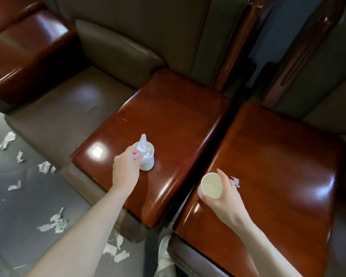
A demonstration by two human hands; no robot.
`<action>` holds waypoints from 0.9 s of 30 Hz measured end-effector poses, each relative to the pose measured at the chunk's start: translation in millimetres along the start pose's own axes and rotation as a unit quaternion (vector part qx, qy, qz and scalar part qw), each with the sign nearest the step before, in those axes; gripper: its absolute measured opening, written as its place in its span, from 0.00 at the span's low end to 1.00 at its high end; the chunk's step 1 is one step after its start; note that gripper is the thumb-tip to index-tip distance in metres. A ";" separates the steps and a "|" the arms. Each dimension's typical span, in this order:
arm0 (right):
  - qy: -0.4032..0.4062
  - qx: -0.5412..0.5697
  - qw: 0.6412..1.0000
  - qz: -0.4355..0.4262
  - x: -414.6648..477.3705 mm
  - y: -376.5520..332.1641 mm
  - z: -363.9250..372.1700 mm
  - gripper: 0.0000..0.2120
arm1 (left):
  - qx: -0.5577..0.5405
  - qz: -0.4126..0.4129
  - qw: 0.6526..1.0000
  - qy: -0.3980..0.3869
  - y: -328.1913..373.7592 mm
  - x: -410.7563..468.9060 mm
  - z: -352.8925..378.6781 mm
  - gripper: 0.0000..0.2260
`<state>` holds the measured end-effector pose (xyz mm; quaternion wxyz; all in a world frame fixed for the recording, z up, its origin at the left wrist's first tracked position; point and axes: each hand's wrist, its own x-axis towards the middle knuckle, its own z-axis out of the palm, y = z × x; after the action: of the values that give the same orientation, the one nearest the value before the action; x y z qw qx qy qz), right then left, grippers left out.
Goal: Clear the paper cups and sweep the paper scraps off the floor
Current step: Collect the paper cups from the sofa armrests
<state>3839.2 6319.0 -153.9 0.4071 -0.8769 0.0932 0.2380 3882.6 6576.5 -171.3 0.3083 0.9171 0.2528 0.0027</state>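
- Left hand (126, 168) seemingly pinches paper (136, 156) in stuffed cup (148, 163): light, crushable; I would grip mid-wall.
- Right of it, right hand (225, 196) fingers hold empty cup (210, 185).

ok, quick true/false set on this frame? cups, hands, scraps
1. The right hand holds a paper cup. True.
2. That held cup is stuffed with paper. False: it looks empty; the stuffed cup stands on the left wooden top.
3. The left hand hangs idle away from the cups. False: it is at the stuffed cup's rim, fingers pinching white paper.
4. A small scrap lies on the right wooden top beside the right hand. True.
5. The floor is already swept. False: torn paper scraps lie scattered on it.
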 end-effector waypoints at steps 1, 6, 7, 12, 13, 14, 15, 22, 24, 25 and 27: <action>0.005 0.001 1.000 -0.001 1.1 -0.2 0.9 0.41 | 0.008 0.001 1.000 -0.006 -1.6 3.6 1.3 0.07; 0.008 0.003 1.000 0.002 2.1 -2.4 0.9 0.41 | -0.009 -0.011 1.000 -0.016 2.3 7.4 7.6 0.15; 0.008 0.005 1.000 0.004 2.4 -3.6 0.3 0.41 | -0.008 -0.003 1.000 -0.017 3.4 7.3 8.9 0.16; 0.012 0.010 1.000 0.005 2.9 -3.9 -2.0 0.41 | 0.059 0.031 0.997 -0.027 6.7 6.3 12.2 0.13; 0.013 0.012 1.000 0.005 2.7 -3.8 -2.5 0.41 | 0.061 0.033 0.997 -0.023 8.3 5.8 12.9 0.12; 0.014 0.014 1.000 0.005 2.6 -3.6 -2.9 0.41 | 0.051 0.041 0.998 -0.021 10.6 4.7 13.5 0.12; 0.016 0.015 1.000 0.004 2.6 -3.6 -3.6 0.41 | 0.036 0.053 0.998 -0.020 12.9 2.9 13.9 0.11; 0.044 0.036 0.998 -0.012 2.6 3.5 -8.1 0.40 | -0.016 0.132 0.989 0.066 9.3 -2.4 21.0 0.25; 0.048 0.040 0.998 -0.010 2.3 7.0 -7.5 0.41 | -0.044 0.132 0.990 0.036 9.8 -6.4 25.0 0.26; 0.048 0.040 0.998 -0.008 2.4 9.0 -6.9 0.41 | -0.066 0.124 0.990 0.018 9.9 -8.5 27.0 0.25; 0.045 0.037 0.998 -0.005 2.9 13.5 -5.7 0.42 | -0.091 0.121 0.988 -0.005 9.5 -12.2 28.7 0.26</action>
<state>3838.8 6305.9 -161.2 0.4359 -0.8715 0.1152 0.1927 3880.9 6548.1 -187.3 0.3888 0.9092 0.1371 0.0582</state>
